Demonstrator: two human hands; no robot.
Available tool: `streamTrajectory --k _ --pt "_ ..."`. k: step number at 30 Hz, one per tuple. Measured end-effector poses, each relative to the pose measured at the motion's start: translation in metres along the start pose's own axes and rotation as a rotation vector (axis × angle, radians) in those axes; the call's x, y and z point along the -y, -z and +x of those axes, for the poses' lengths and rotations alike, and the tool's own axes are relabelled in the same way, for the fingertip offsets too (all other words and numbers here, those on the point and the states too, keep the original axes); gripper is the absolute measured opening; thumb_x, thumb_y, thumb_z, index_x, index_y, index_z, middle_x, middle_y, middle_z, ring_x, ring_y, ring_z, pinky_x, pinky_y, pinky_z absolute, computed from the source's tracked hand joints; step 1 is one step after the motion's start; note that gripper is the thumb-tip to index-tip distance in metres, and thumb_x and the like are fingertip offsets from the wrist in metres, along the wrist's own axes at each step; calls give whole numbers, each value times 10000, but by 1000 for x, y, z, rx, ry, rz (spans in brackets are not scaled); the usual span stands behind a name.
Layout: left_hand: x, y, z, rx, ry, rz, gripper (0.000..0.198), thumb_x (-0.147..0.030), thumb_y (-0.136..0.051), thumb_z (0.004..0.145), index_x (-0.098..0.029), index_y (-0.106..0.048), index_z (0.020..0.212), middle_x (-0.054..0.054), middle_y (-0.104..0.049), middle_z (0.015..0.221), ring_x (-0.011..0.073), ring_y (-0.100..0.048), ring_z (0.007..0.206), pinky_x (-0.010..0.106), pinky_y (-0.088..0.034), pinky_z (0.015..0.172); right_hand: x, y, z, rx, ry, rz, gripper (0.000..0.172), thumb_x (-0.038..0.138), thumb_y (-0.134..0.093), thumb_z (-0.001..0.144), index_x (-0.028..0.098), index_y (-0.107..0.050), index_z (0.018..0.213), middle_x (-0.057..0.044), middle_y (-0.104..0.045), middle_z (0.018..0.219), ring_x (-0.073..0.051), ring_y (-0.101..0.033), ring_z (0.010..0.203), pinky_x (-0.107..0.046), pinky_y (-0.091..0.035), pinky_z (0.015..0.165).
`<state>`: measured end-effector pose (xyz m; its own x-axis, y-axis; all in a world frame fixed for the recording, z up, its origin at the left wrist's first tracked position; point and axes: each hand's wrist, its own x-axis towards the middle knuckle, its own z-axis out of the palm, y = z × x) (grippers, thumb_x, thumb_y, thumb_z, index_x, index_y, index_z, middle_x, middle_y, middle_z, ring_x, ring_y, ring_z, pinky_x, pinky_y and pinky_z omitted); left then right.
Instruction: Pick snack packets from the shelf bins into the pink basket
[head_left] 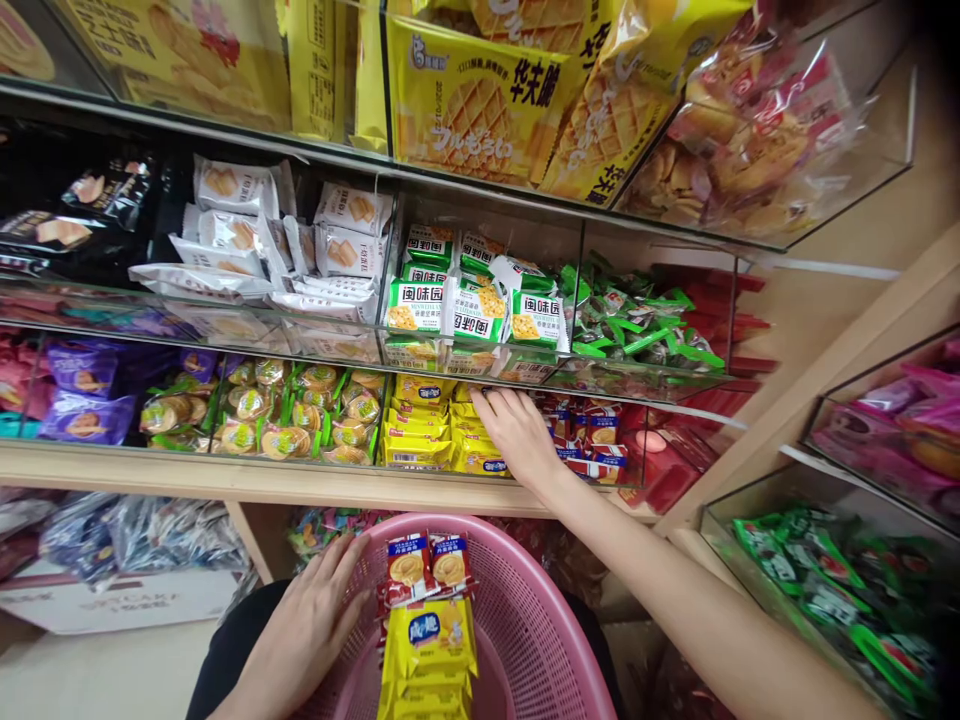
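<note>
Snack shelves [225,480] above a pink basket [517,590].
I see my right hand [517,435] open on yellow packets [420,440]; my left hand [307,625], also open, sits just beside stacked packets [427,620] in the basket.

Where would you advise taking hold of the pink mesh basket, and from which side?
I would take the rim of the pink mesh basket from its right side, fingers hooked under the edge: that curved stretch looks bare, while yellow biscuit packets cross the far rim and the left hand sits at the left.
</note>
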<state>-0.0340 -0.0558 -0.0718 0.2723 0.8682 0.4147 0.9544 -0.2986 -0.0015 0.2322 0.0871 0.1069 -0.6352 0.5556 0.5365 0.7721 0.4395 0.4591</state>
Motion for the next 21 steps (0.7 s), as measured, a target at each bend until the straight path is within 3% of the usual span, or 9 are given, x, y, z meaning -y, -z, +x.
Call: streamTrajectory --k 9,15,18,21 --pt "1 1 0 21 13 0 493 -343 -363 956 -151 -378 1409 162 -536 1373 271 -516 1252 457 -486 987 -2 10 -4 -57 89 -27 394 59 -379 913 80 -487 1292 -113 -643 957 -243 -542 934 -368 -436 824" --pt "-4 10 4 82 64 -89 514 -367 -381 956 -163 -344 1426 173 -499 1399 290 -498 1262 490 -441 1020 -5 44 -35 -201 82 179 400 103 -371 944 128 -471 1330 -134 -652 1102 -242 -540 1089 -392 -430 923" --pt "-6 14 6 86 64 -128 504 -368 -378 956 -166 -349 1417 166 -508 1389 292 -496 1262 498 -426 1032 5 62 -62 -296 -161 547 426 163 -470 927 214 -459 1350 -103 -633 1191 -228 -546 1137 -411 -427 984" --pt "-6 17 9 71 57 -168 503 -375 -375 958 -179 -325 1419 152 -524 1378 273 -493 1269 476 -430 1037 24 67 -92 -269 -674 1102 486 287 -635 840 263 -489 1303 -78 -660 1134 -219 -626 996 -406 -505 890"
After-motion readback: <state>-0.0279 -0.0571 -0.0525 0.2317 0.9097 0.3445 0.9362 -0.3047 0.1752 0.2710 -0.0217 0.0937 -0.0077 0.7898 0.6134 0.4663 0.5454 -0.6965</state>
